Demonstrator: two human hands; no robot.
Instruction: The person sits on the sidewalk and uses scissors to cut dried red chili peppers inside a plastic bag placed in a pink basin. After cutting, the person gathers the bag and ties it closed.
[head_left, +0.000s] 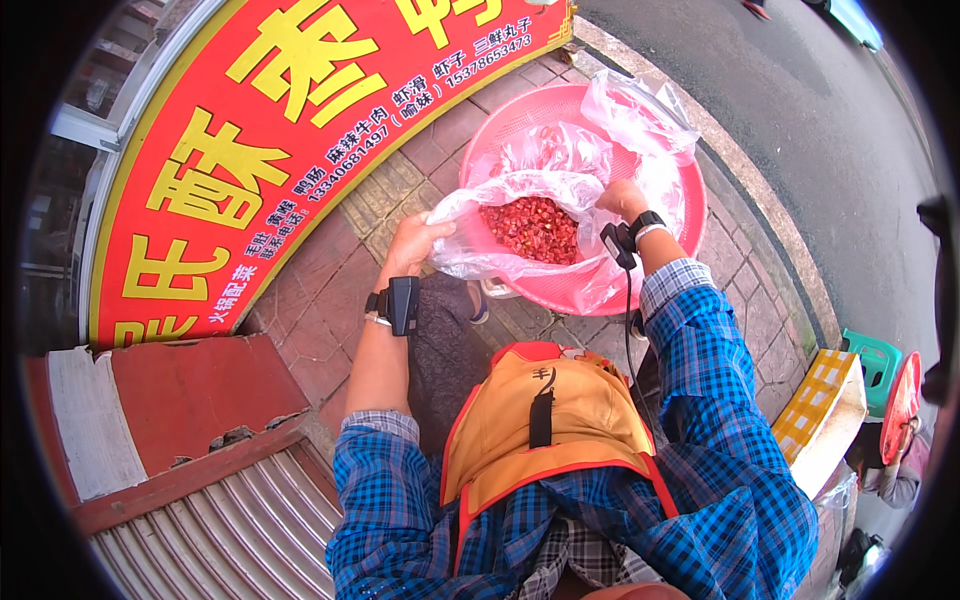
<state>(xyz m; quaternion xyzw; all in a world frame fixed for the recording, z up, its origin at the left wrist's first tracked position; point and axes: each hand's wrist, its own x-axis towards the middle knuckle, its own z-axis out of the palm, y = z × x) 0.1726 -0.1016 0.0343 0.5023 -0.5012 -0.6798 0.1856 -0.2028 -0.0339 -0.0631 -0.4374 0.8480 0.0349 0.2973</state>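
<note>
A thin clear plastic bag gapes toward me, with chopped red chili peppers heaped inside. On its left side, the rim is pinched between thumb and fingers of my left hand. At the opposite side my right hand has its fingers curled against the gathered plastic; the fingertips are partly hidden. Below the bag lies a round pink plastic sieve basket. Another plastic bag with red contents rests in the basket behind the chili. More crumpled clear plastic hangs over the basket's far right rim.
A red sign board bearing writing stands to the left, above brick paving. A red ledge is near my left elbow. At right are a yellow checked box, a green plastic stool and a person beside the road.
</note>
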